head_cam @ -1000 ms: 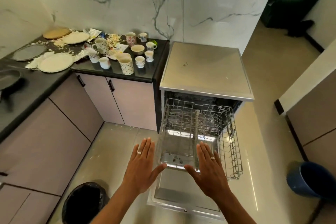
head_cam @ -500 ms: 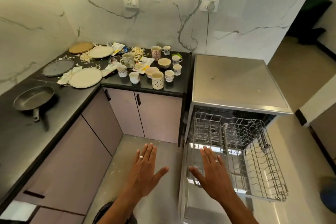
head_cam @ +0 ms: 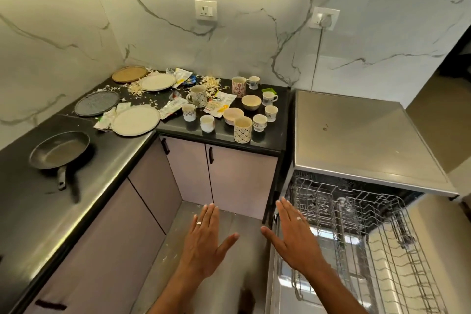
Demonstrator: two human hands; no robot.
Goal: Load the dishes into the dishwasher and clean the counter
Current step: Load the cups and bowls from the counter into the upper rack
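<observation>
My left hand (head_cam: 204,242) and my right hand (head_cam: 297,239) are held out flat, palms down, fingers straight, holding nothing, above the floor in front of the cabinets. The dishwasher (head_cam: 356,135) stands at the right with its door down and its empty wire rack (head_cam: 382,232) pulled out; my right hand hovers over the rack's left edge. On the black counter (head_cam: 267,143) sit several cups and mugs, among them a patterned mug (head_cam: 242,129), two bowls (head_cam: 251,102), a cream plate (head_cam: 135,120), a grey plate (head_cam: 96,103), a second cream plate (head_cam: 158,81) and a wooden plate (head_cam: 129,74).
Torn wrappers (head_cam: 219,106) and pale scraps litter the counter among the dishes. A black frying pan (head_cam: 59,150) sits on the counter's left arm. Cabinet doors (head_cam: 229,178) face me below. Wall sockets (head_cam: 205,9) are on the marble backsplash.
The view has swung left and up, away from the dishwasher rack and onto the counter. Both hands stay flat and empty, now over the floor and the rack's left edge.
</observation>
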